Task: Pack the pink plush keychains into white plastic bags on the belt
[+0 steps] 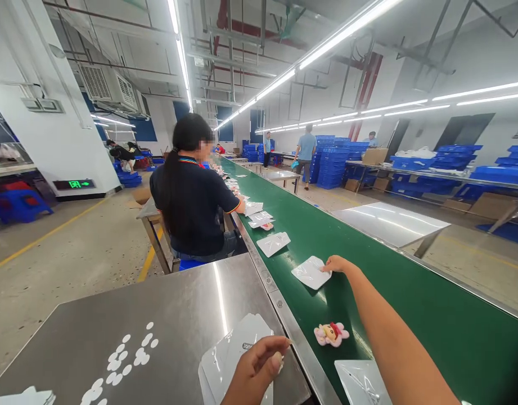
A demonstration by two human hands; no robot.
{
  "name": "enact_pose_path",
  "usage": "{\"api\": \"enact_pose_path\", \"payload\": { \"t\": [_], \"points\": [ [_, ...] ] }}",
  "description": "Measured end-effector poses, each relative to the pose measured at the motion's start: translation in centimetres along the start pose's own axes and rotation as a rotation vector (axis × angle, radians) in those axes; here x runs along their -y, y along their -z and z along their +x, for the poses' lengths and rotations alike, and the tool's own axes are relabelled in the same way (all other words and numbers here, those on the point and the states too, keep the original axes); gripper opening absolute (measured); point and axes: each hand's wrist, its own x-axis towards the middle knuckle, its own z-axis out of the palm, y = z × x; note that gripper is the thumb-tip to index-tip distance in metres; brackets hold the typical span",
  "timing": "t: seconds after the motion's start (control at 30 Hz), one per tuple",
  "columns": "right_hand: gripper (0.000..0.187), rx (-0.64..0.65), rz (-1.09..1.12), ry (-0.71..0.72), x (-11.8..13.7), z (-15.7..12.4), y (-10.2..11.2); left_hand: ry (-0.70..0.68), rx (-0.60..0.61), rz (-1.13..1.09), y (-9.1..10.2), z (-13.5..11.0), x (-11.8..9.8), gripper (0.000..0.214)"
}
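My right hand (335, 264) reaches far out over the green conveyor belt (368, 264) and pinches the near edge of a clear plastic blister tray (310, 273). My left hand (259, 363) is curled closed above a white backing card (237, 354) on the steel table (157, 326), with a small pale thing between its fingers. A small pink plush toy (331, 333) lies on the belt near me. Another clear tray (362, 382) sits at the belt's near edge.
A co-worker in a dark shirt (191, 191) sits ahead on the left of the belt with more trays (273, 243) and cards by them. Small white oval stickers (124, 360) dot the table. Blue crates (334, 160), side tables and people stand further back.
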Motion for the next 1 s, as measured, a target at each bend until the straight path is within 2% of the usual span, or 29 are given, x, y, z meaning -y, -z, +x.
{"api": "enact_pose_path", "payload": {
  "t": [0.1, 0.17, 0.23, 0.3, 0.33, 0.37, 0.4, 0.5, 0.53, 0.57, 0.63, 0.73, 0.8, 0.87, 0.93, 1.0],
  "points": [
    [0.026, 0.017, 0.061, 0.042, 0.1, -1.9, 0.5, -0.008, 0.006, -0.022, -0.2, 1.1, 0.0, 0.044],
    [0.026, -0.012, 0.104, 0.099, 0.7, -3.9, 1.6, -0.032, 0.016, -0.034, 0.0, 2.4, -0.6, 0.047],
    [0.031, -0.052, 0.153, 0.182, 1.8, -6.9, 3.2, -0.078, 0.007, -0.032, 0.5, 4.1, -1.8, 0.057],
    [0.035, -0.072, 0.220, 0.319, 3.4, -10.7, 4.7, -0.159, -0.011, -0.007, 1.2, 5.8, -3.8, 0.073],
    [0.034, -0.069, 0.270, 0.435, 4.4, -12.9, 5.4, -0.200, 0.017, 0.016, 1.4, 6.5, -4.8, 0.079],
    [0.032, -0.061, 0.296, 0.531, 5.5, -15.0, 5.8, -0.228, 0.055, 0.026, 1.5, 7.1, -5.7, 0.082],
    [0.029, -0.058, 0.294, 0.589, 6.6, -17.1, 5.9, -0.229, 0.155, 0.030, 1.4, 7.6, -6.5, 0.079],
    [0.023, -0.059, 0.302, 0.647, 9.4, -21.7, 5.1, -0.077, 0.515, 0.038, 0.3, 7.9, -7.1, 0.070],
    [0.022, -0.069, 0.314, 0.635, 9.8, -22.6, 4.5, -0.016, 0.576, 0.042, -0.3, 7.6, -6.7, 0.068],
    [0.022, -0.077, 0.331, 0.616, 10.0, -23.2, 3.8, 0.032, 0.589, 0.038, -0.9, 7.2, -6.2, 0.066],
    [0.026, -0.067, 0.379, 0.579, 9.3, -23.7, 2.5, 0.090, 0.523, 0.006, -1.8, 6.2, -4.7, 0.059],
    [0.037, 0.001, 0.418, 0.434, 5.8, -23.4, 1.0, 0.142, 0.414, -0.058, -2.2, 4.5, -2.8, 0.053],
    [0.047, 0.013, 0.301, 0.208, 2.6, -23.2, -0.2, 0.193, 0.370, -0.068, -2.0, 3.5, -2.2, 0.052],
    [0.050, 0.099, 0.182, 0.002, -0.3, -23.2, -1.8, 0.247, 0.315, -0.089, -1.7, 2.7, -1.9, 0.052],
    [0.046, 0.248, 0.236, -0.061, -2.3, -23.4, -3.7, 0.294, 0.262, -0.140, -1.6, 2.0, -1.6, 0.052],
    [0.041, 0.282, 0.379, -0.022, -3.0, -23.7, -5.1, 0.315, 0.231, -0.188, -1.8, 1.7, -1.1, 0.051]
  ]
}}
